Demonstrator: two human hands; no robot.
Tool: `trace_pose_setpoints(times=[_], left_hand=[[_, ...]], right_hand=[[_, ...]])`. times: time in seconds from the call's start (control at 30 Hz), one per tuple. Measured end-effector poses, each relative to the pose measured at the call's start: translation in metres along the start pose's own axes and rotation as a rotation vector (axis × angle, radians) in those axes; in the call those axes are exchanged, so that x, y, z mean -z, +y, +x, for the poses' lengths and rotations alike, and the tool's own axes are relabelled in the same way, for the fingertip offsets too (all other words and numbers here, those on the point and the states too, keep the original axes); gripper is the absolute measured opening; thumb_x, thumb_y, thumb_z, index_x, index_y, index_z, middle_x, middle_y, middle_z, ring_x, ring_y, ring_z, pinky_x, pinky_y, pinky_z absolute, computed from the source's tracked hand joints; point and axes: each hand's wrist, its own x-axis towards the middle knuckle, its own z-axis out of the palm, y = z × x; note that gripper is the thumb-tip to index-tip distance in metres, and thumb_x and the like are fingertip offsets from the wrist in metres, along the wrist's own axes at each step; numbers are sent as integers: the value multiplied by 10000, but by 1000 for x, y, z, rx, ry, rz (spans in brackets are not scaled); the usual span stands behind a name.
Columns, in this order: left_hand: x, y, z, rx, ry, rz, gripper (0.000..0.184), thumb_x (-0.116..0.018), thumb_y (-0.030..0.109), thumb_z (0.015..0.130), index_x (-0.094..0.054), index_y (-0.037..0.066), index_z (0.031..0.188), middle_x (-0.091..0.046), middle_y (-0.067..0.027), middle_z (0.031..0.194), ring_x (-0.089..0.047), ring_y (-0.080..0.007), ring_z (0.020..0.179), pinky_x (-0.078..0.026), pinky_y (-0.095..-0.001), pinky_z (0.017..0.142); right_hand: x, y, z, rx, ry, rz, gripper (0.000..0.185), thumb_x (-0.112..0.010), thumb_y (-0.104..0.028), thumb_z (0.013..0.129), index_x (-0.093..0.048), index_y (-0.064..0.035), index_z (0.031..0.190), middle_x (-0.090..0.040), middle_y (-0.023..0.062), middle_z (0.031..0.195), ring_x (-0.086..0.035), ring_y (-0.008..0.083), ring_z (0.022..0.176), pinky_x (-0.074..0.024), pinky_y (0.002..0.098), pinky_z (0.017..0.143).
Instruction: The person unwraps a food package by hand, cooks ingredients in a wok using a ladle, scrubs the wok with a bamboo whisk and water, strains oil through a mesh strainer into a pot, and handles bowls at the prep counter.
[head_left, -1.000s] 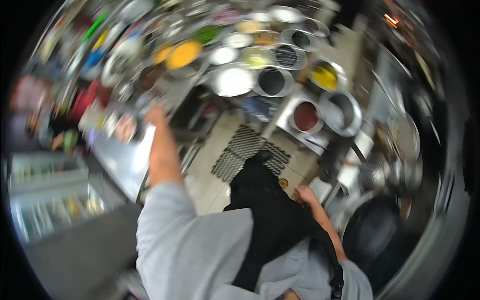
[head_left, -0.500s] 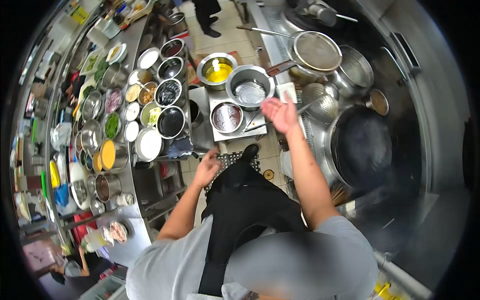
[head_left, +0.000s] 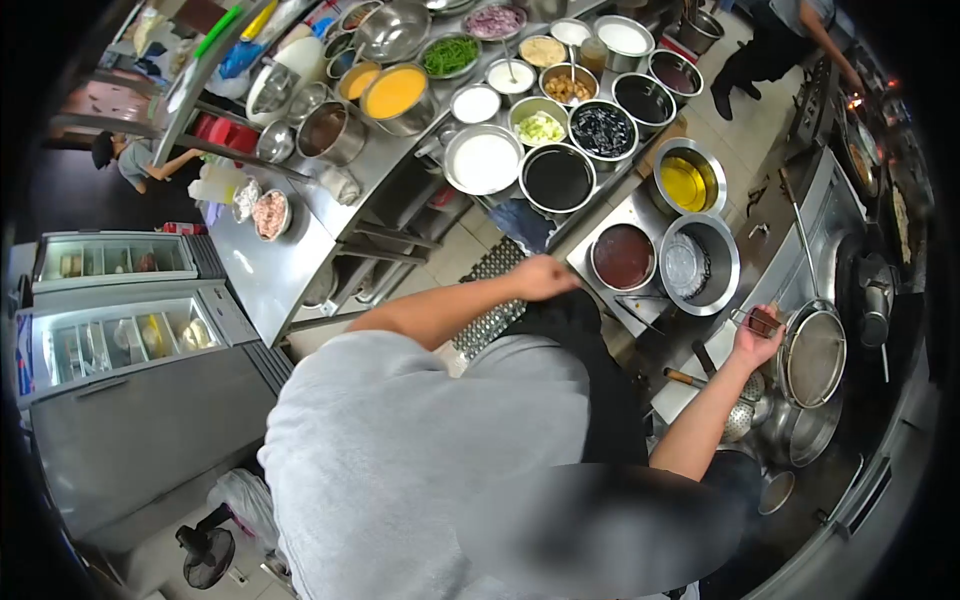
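- "what's hidden?"
- "the left hand's [head_left: 545,278] palm; fingers clenched, contents unclear."
- "right hand [head_left: 757,346]?"
- "fingers grasping the brown handle [head_left: 764,321] of the round metal mesh strainer [head_left: 817,360], near the deep grey metal pot [head_left: 728,268]."

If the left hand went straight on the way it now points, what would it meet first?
Most likely the red sauce pot, on the stand beyond the left hand. Depth is unclear in this one view, so the hand might instead meet the stand's near edge or pass above both.
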Motion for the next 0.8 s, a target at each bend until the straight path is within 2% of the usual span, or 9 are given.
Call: trace_pose_setpoints(times=[0.07,0.13,0.17,0.27,0.3,0.37,0.5,0.6,0.8], left_hand=[[-11,-50,5,260,538,-136,444,-666,423,880,-663,-5,759,-654,-191,722,-636,-370,705,-498,-457,652],[19,-40,-13,17,681,274,332,-762,314,786,-606,69,945,-583,-122,881,-581,-326,919,-437,-440,797],[34,-25,-19,-126,620,443,451,-798,320,729,-604,76,1055,-601,-109,999,-557,-296,1060,-396,-453,916],[19,-78,16,-136,323,868,340,-642,185,799,-651,91,1126,-656,-83,1098,-559,-264,1162,-360,-493,1022],[31,-67,14,-181,297,786,279,-520,130,837,-685,95,1060,-670,-80,1002,-585,-276,1085,-385,-520,991],[41,-74,23,-283,283,665,279,-542,115,820,-690,93,1055,-676,-111,906,-635,-289,950,-440,-450,915],[64,7,13,-367,261,419,159,-601,176,876,-628,21,899,-645,-232,808,-619,-438,807,-470,-513,723],[62,75,23,-328,292,303,363,-568,323,973,-566,-9,826,-610,-274,770,-599,-478,750,-431,-543,667],[17,193,144,-621,110,229,332,-541,334,982,-668,30,1021,-634,-284,821,-620,-474,779,-472,-513,687]], right_hand=[[29,-9,19,-12,-99,54,420,-593,-358,924,-569,40,1053,-635,155,1009,-607,309,948,-505,435,914],[18,-10,7,34,-126,38,252,-530,-255,967,-535,-4,954,-580,101,856,-573,227,762,-530,348,742],[29,-13,16,-1,-124,15,202,-522,-215,973,-526,-18,929,-550,75,818,-541,192,705,-512,314,673],[22,-18,-11,97,24,-91,163,-518,-179,1005,-522,-50,905,-486,17,754,-466,108,606,-443,238,531],[19,-22,-24,65,9,-52,182,-521,-207,1015,-525,-50,922,-486,14,753,-466,103,609,-434,237,530],[10,-37,-51,47,-54,-29,222,-519,-258,1028,-529,-45,970,-483,8,760,-458,97,608,-417,235,530],[-25,-72,-144,136,-41,-82,276,-516,-303,1032,-530,-33,1084,-466,11,798,-431,99,594,-404,259,517],[-25,-102,-208,244,-69,-160,291,-513,-290,1035,-529,-14,1125,-476,29,802,-439,104,589,-407,265,508],[-1,-118,-342,344,90,-195,301,-494,-291,1043,-537,-13,1150,-486,39,796,-446,102,560,-410,256,471]])
